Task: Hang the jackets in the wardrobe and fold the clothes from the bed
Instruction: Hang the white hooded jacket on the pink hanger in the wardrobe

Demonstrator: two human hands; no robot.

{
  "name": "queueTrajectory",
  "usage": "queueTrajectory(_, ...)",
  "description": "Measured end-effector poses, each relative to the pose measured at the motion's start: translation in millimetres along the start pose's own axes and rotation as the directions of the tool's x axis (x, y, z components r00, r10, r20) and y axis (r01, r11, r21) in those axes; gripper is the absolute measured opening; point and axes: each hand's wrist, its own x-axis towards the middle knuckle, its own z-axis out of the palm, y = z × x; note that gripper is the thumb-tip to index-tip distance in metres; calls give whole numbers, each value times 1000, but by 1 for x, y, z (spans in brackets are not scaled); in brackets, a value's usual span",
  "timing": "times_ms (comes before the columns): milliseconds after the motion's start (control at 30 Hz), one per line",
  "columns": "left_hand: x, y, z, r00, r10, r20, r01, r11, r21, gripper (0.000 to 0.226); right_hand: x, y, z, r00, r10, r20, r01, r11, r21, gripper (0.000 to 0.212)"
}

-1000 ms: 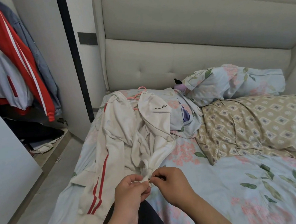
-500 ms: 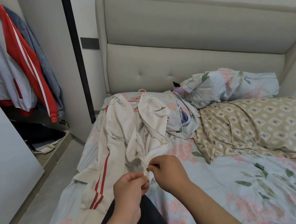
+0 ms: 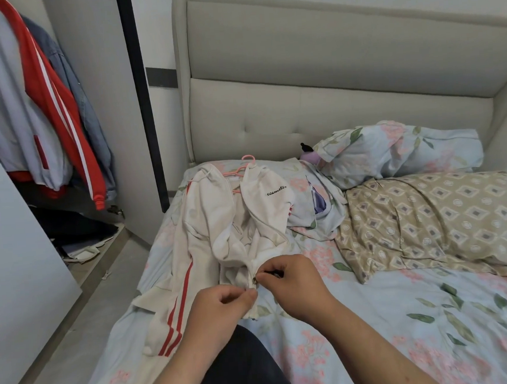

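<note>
1. Left hand (image 3: 221,306): my fingers are curled, and thumb and forefinger pinch the bottom end of the cream jacket (image 3: 218,224) at its front opening. The hand holds nothing else.

2. Right hand (image 3: 294,285): my fingers are curled, with thumb and forefinger pinched together at a small dark zipper part (image 3: 254,279) on the same front edge. The part is too small for me to tell slider from pull. The two hands are almost touching.

3. Cream jacket: it lies crumpled, front up, on the bed (image 3: 375,318). Its long axis runs straight away from the headboard (image 3: 329,96). The collar end points toward the headboard and the hem end points away from it, toward me. A pink hanger (image 3: 245,164) sits inside the collar, with its hook at the end nearest the headboard. One sleeve with red stripes (image 3: 177,314) lies parallel to the long axis, cuff pointing away from the headboard. Black lettering shows on the chest panel.

4. Bedding: a floral pillow (image 3: 399,148) rests against the foot of the headboard. A beige patterned quilt (image 3: 443,220) lies just in front of the pillow, farther from the headboard.

5. Wardrobe (image 3: 103,82): it stands open to the left of the headboard. A red and grey jacket (image 3: 15,103) hangs inside, with a denim jacket (image 3: 90,113) behind it.
</note>
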Motion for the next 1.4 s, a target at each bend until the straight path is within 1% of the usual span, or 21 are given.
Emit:
queueTrajectory(100,6,-2,-3,1000,7,21,-8,999,35,20,-2,-2,4,1000,-15,10,16,999,-39,27)
queueTrajectory(167,6,-3,-5,999,-12,42,8,996,84,19,-2,0,6,1000,-20,9,21,997,-73,30)
queueTrajectory(233,6,-4,-5,996,-41,73,33,995,95,18,0,2,9,1000,-14,0,14,996,-90,31)
queueTrajectory(367,-1,-11,-10,982,-124,143,112,990,84,27,9,4,11,1000,20,15,-18,995,-97,25)
queueTrajectory(433,-8,-14,-13,957,-174,230,157,983,91,25,14,4,9,998,53,26,-51,995,-80,20)
queueTrajectory(500,-14,-16,-17,922,-208,325,167,975,149,17,19,6,7,996,80,29,-78,995,-66,19)
queueTrajectory(567,-15,-15,-23,885,-238,400,168,965,201,14,18,8,8,995,87,46,-85,995,-45,22)
queueTrajectory(633,-12,-11,-29,843,-276,461,188,955,228,13,14,8,11,995,76,58,-75,997,-16,29)
queueTrajectory(667,-10,-9,-31,832,-292,471,212,953,216,14,13,7,11,996,71,55,-71,997,-5,33)
queueTrajectory(700,-7,-7,-31,839,-303,452,250,952,174,18,12,6,11,996,71,50,-71,997,4,35)
queueTrajectory(733,-3,-5,-30,864,-300,404,281,954,108,24,12,4,11,996,72,44,-73,997,14,36)
queueTrajectory(767,2,-3,-27,899,-281,337,282,958,47,31,12,3,10,997,74,38,-75,997,25,36)
queueTrajectory(800,6,-2,-22,931,-248,268,254,967,13,36,13,1,9,997,75,33,-77,996,35,35)
queueTrajectory(867,11,2,-11,965,-189,182,196,980,-21,34,14,-2,7,997,70,29,-72,996,49,32)
queueTrajectory(933,13,1,-3,969,-194,151,205,977,-58,28,15,-5,6,998,57,41,-59,997,49,35)
queueTrajectory(1000,14,-2,0,954,-250,163,265,961,-80,24,16,-3,8,997,48,61,-50,998,27,38)
queueTrajectory(1100,13,-6,-3,926,-313,213,333,941,-63,25,15,2,13,994,56,89,-54,998,-27,38)
queueTrajectory(1300,6,-15,-17,870,-339,358,336,939,73,29,22,9,20,991,106,83,-105,994,-7,38)
queueTrajectory(1400,3,-17,-23,807,-363,466,337,931,141,30,26,10,22,990,107,95,-109,994,24,36)
